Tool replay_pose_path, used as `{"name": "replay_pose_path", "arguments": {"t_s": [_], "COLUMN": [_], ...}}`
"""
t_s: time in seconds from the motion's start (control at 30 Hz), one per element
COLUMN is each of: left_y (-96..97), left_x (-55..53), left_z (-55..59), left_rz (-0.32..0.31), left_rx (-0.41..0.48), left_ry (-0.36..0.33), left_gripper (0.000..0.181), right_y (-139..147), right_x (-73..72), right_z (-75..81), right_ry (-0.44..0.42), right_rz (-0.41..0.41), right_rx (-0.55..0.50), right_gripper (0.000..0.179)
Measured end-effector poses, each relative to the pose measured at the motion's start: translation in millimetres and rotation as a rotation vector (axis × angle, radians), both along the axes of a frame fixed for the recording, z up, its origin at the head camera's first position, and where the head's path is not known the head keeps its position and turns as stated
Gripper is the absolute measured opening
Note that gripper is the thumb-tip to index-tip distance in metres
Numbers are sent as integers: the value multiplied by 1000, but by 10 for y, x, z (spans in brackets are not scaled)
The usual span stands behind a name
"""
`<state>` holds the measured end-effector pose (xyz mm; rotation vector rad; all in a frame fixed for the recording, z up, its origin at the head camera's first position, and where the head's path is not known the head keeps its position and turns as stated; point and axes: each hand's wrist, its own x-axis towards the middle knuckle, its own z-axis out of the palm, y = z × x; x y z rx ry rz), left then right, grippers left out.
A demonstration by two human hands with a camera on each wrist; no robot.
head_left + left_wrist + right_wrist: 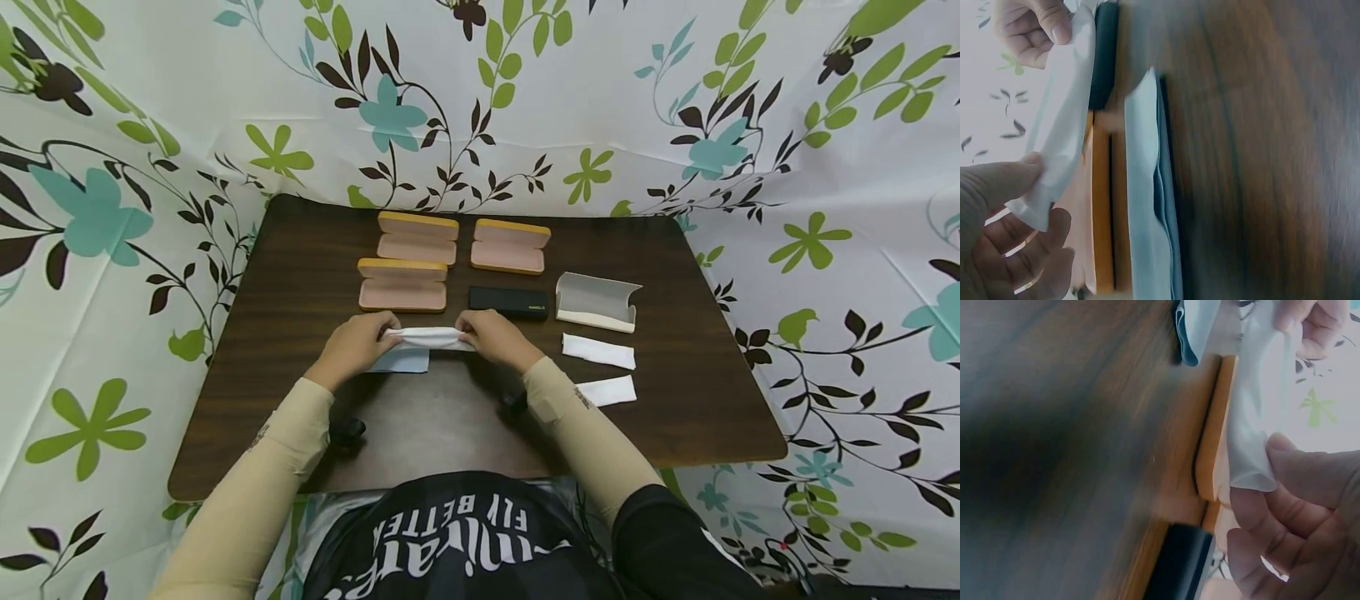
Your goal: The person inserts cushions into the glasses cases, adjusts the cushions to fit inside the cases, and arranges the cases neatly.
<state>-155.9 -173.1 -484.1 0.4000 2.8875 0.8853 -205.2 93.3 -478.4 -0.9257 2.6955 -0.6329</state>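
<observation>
A folded white cloth (429, 337) is stretched between both hands above the table. My left hand (358, 343) pinches one end between thumb and fingers, while my right hand (497, 335) pinches the other. In the left wrist view the white cloth (1067, 119) hangs as a narrow band, its lower end between thumb (1013, 178) and fingers. The right wrist view shows the band's near end (1250, 469) gripped the same way. Below the left hand, a light blue folded cloth (405, 361) lies on the table, partly covered in the head view by the hand.
Three open yellow-edged glasses cases (402, 295) with pink linings stand beyond the hands. Right of them are a closed black case (507, 302) and an open white case (596, 302). Two folded white cloths (598, 351) lie nearer on the right of the brown table (697, 392).
</observation>
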Motion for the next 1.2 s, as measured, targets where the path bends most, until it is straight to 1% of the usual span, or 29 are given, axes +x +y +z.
{"name": "replay_pose_path", "arguments": {"t_s": [0.17,0.3,0.43,0.63,0.87,1.03,1.2], "left_y": [-177,-263,-316,-350,-389,-447,-480], "left_x": [-77,-133,-215,-360,-461,-525,-571], "left_z": [-67,-129,-191,-214,-247,-292,-290], "left_rz": [71,114,132,150,156,164,170], "left_rx": [30,52,65,38,18,4,5], "left_ry": [-19,-28,-18,-5,0,-12,-21], "left_gripper": [16,17,16,16,18,19,24], "right_y": [-201,-316,-403,-481,-536,-595,-644], "right_x": [-156,-260,-343,-423,-481,-521,-562], "right_z": [-37,-73,-126,-205,-273,-295,-300], "right_ry": [-1,-7,5,27,39,56,79], "right_rz": [-6,-29,-50,-92,-107,-112,-120], "right_rx": [12,32,42,52,71,74,88], "right_gripper": [13,15,15,16,18,18,16]}}
